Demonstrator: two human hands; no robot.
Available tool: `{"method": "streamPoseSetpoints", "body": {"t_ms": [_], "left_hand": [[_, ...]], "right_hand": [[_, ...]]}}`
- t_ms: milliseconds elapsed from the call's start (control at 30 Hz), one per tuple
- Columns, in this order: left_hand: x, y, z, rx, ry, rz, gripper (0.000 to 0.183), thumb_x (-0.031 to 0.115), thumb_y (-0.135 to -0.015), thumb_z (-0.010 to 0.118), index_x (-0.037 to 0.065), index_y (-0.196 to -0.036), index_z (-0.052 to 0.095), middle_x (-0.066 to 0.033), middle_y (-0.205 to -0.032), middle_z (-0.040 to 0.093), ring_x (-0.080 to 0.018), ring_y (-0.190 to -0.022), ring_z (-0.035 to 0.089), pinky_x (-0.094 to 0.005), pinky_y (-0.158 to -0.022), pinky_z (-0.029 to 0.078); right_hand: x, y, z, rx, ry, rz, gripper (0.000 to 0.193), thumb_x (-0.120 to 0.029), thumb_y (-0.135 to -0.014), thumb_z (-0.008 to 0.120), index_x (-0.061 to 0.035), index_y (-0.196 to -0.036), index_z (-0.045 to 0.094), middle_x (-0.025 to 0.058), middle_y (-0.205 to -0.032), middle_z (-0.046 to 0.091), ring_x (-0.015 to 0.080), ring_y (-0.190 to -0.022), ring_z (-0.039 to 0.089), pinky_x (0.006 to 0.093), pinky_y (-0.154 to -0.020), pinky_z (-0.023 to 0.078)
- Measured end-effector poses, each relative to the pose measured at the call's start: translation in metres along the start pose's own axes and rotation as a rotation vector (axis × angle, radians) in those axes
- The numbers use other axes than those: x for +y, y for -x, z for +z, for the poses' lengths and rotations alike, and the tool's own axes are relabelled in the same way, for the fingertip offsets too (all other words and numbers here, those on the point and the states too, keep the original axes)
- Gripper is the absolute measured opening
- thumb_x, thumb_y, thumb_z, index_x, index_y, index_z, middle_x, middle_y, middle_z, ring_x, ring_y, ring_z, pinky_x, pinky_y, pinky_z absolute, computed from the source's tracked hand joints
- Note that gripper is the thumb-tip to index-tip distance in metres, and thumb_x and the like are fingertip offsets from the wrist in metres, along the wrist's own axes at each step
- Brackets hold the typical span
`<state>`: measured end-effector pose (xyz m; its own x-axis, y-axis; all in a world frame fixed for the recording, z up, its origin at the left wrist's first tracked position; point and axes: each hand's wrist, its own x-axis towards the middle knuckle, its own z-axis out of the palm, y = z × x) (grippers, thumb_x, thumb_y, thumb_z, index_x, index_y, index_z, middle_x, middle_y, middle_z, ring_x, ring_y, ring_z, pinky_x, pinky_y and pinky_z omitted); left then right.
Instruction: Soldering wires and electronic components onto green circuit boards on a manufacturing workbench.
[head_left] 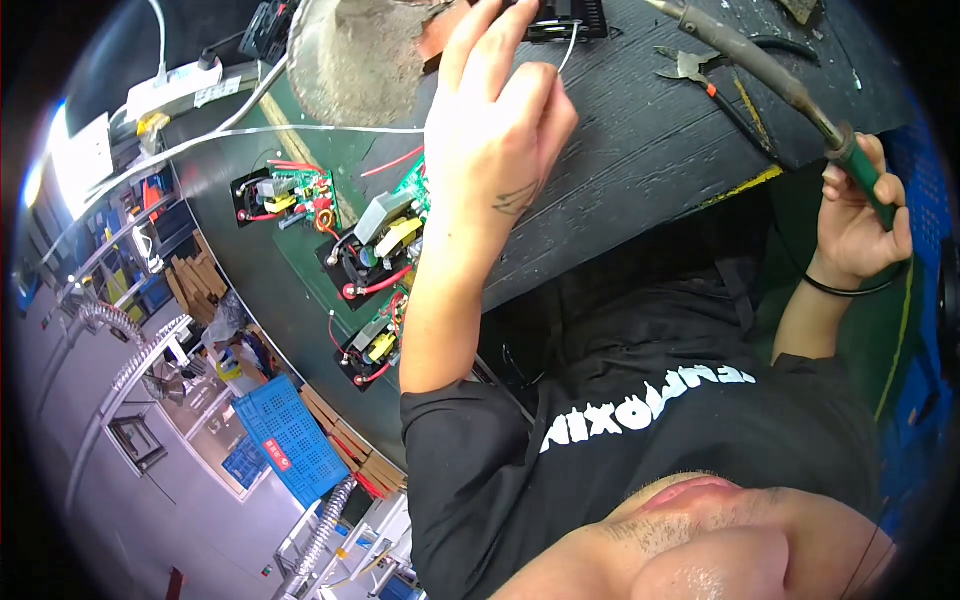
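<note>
Left-edge glare; dark, curved rim

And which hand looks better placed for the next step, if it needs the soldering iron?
Probably the right hand: it grips the soldering iron by its green handle, while the left hand is by the black part.

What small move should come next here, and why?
Probably ease the soldering iron leftward toward the black part: the right hand grips its green handle, its front end sits apart from that part, and the left hand is at it.
</note>
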<state>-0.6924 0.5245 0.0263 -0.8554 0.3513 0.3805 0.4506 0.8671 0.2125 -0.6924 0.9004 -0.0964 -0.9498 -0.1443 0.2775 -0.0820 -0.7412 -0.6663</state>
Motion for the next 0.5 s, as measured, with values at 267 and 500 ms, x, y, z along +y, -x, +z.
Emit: {"method": "streamPoseSetpoints", "body": {"t_ms": [267, 500], "left_hand": [[-0.005, 0.001, 0.007, -0.071, 0.035, 0.012, 0.011, -0.004, -0.076, 0.072, -0.006, -0.085, 0.066, -0.0295, -0.135, 0.062, -0.044, -0.125, 0.062, -0.0444, -0.105, 0.052], [-0.011, 0.001, 0.014, 0.023, 0.103, 0.072, 0.013, -0.004, -0.074, 0.073, -0.006, -0.085, 0.067, -0.0308, -0.135, 0.061, -0.0439, -0.124, 0.062, -0.0437, -0.104, 0.052]], "right_hand": [[0.012, -0.005, 0.014, -0.074, 0.067, 0.061, 0.046, -0.046, -0.101, 0.041, -0.0097, -0.107, 0.069, 0.0312, -0.143, 0.052, 0.0423, -0.097, 0.072, 0.0411, -0.074, 0.063], [0.017, -0.009, 0.016, -0.116, 0.094, 0.075, 0.045, -0.045, -0.101, 0.04, -0.0091, -0.104, 0.068, 0.0316, -0.14, 0.054, 0.0424, -0.095, 0.073, 0.0418, -0.074, 0.063]]}}
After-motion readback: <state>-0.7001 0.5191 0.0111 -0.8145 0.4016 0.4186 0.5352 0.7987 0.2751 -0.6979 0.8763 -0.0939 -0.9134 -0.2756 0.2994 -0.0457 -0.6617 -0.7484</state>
